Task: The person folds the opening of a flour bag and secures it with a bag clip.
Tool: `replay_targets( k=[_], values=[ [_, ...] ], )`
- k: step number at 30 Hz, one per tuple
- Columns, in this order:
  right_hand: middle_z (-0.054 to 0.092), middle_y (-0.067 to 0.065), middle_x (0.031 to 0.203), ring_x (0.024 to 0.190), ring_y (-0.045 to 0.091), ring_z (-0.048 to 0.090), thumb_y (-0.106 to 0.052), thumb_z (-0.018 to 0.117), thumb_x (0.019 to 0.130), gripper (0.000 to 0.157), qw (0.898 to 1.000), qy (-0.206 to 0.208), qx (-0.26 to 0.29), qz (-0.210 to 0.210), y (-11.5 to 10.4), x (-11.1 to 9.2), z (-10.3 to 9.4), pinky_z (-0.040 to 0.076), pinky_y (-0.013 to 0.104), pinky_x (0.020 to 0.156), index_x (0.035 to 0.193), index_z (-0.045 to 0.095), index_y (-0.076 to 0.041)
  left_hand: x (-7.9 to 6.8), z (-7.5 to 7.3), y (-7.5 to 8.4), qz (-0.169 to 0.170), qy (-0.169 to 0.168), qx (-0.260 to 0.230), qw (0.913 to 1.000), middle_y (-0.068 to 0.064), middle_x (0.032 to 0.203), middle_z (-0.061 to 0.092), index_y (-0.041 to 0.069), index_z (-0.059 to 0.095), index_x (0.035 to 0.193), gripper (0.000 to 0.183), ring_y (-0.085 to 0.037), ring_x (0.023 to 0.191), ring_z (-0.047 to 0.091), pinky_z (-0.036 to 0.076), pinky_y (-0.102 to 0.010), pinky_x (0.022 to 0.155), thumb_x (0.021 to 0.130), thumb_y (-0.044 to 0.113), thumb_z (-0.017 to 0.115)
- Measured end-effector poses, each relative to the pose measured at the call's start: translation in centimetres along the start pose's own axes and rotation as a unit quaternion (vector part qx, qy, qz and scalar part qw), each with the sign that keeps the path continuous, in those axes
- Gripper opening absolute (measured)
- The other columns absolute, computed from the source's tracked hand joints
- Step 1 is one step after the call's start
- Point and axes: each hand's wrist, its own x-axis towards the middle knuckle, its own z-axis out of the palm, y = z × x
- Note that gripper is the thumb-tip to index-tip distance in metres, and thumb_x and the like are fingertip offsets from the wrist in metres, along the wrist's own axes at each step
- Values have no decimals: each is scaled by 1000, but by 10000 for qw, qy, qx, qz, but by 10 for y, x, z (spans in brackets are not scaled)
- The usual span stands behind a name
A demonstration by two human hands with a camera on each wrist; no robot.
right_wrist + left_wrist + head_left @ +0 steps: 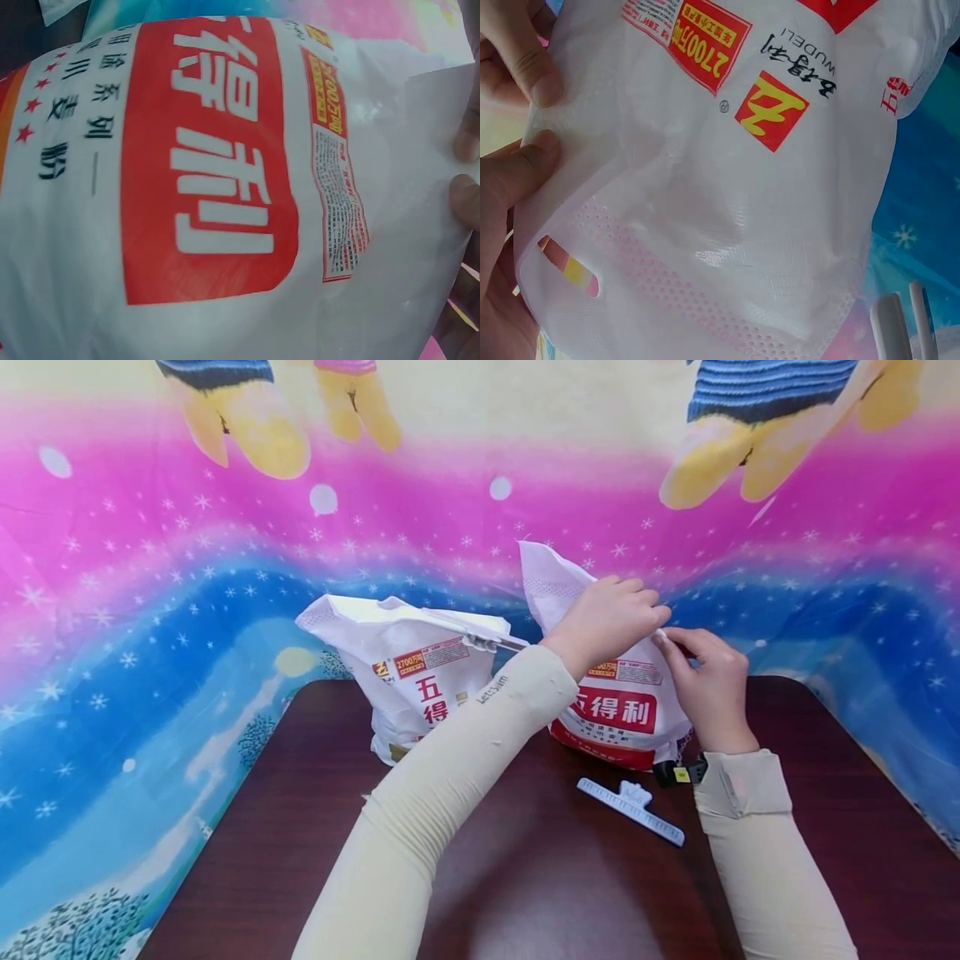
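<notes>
A white flour bag [622,710] with a red label stands at the table's right back. Its upper edge is held by both hands. My left hand [611,618] pinches the edge near the top, close to the handle slot in the left wrist view. Just below it, my right hand [708,681] pinches the same edge between thumb and fingers. The two thumbs are close together on the bag's white plastic [667,165]. In the right wrist view the bag's red label [210,165] fills the middle, with fingertips [466,199] at the right edge.
A second white flour bag [420,677] stands to the left, a long clip [480,642] across its top. A loose pale ruler-like bag clip [632,810] lies on the dark wooden table [540,877]. Behind hangs a colourful cloth [420,510].
</notes>
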Motion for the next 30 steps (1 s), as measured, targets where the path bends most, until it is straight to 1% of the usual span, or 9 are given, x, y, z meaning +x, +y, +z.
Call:
replay_targets(
  k=[3, 8, 11, 14, 20, 26, 30],
  values=[
    [73, 19, 107, 100, 35, 70, -15, 73, 95, 26, 10000, -62, -46, 55, 1, -3, -1, 33, -1, 85, 118, 75, -3, 0, 0, 0, 6, -55, -41, 10000, 5, 142, 58, 29, 55, 146, 49, -12, 134, 51, 38, -28, 113, 99, 35, 66],
    [73, 18, 112, 104, 36, 70, -18, 73, 95, 27, 9991, -212, -68, 370, 8, -9, -5, 36, 0, 83, 118, 75, -4, 0, 0, -1, -18, -117, -61, 9999, 6, 143, 58, 29, 54, 146, 50, -12, 135, 50, 38, -28, 113, 98, 35, 67],
    [74, 19, 111, 101, 38, 71, -16, 74, 94, 26, 9986, -234, -68, 467, 16, -14, -7, 35, -2, 79, 116, 76, -3, 0, 0, -2, 10, -93, -60, 9999, 6, 143, 58, 29, 54, 146, 50, -12, 135, 50, 38, -28, 113, 98, 35, 68],
    [74, 20, 110, 98, 39, 71, -15, 75, 93, 26, 9987, -236, -12, 446, 23, -17, -8, 33, -3, 76, 115, 76, -1, 1, 0, -2, 27, -34, -41, 10000, 5, 143, 58, 29, 55, 146, 49, -12, 135, 51, 38, -29, 113, 99, 34, 67],
    [73, 21, 110, 95, 41, 72, -17, 75, 93, 27, 9981, -283, 16, 538, 31, -23, -10, 34, -2, 75, 115, 75, -1, 0, 0, -3, -6, -22, -82, 10000, 6, 142, 59, 29, 55, 146, 49, -12, 134, 51, 38, -29, 113, 98, 33, 67],
    [73, 23, 108, 90, 40, 71, -15, 74, 93, 26, 9966, -330, 13, 756, 40, -35, -13, 36, -3, 72, 114, 75, 1, -1, 0, -3, 36, -40, -135, 9999, 5, 143, 58, 29, 54, 146, 51, -12, 134, 51, 37, -28, 114, 98, 33, 68],
    [73, 22, 109, 92, 41, 71, -17, 74, 94, 27, 9942, -432, 8, 984, 44, -41, -17, 37, -2, 71, 116, 75, -1, -1, -1, -3, 55, -49, -143, 9999, 6, 143, 58, 28, 54, 146, 51, -12, 134, 51, 37, -28, 114, 98, 32, 68]
  ],
)
